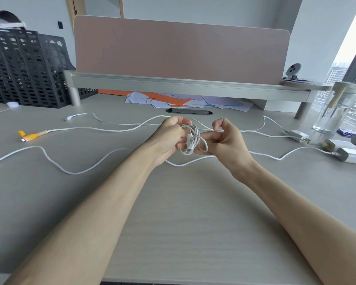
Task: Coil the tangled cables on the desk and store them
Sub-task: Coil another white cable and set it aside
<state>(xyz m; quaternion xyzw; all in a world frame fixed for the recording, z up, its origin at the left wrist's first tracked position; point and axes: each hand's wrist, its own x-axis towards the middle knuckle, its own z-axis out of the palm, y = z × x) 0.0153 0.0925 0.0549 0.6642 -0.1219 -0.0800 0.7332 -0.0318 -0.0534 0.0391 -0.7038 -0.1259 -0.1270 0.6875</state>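
A small coil of white cable (192, 140) hangs between my hands above the middle of the desk (173, 212). My left hand (169, 138) grips the coil's left side with curled fingers. My right hand (224, 140) has its fingers curled into the coil's right loops. Several loose white cables (74, 172) snake across the desk behind and below my hands. One cable ends in an orange-taped plug (30, 135) at the left. White chargers (352, 156) lie at the right end of the cables.
A black mesh file rack (25, 68) stands at the back left. A monitor shelf (183, 85) with a pink divider spans the back, with scattered orange and white papers (173, 100) under it. A clear glass bottle (335, 110) stands at the right.
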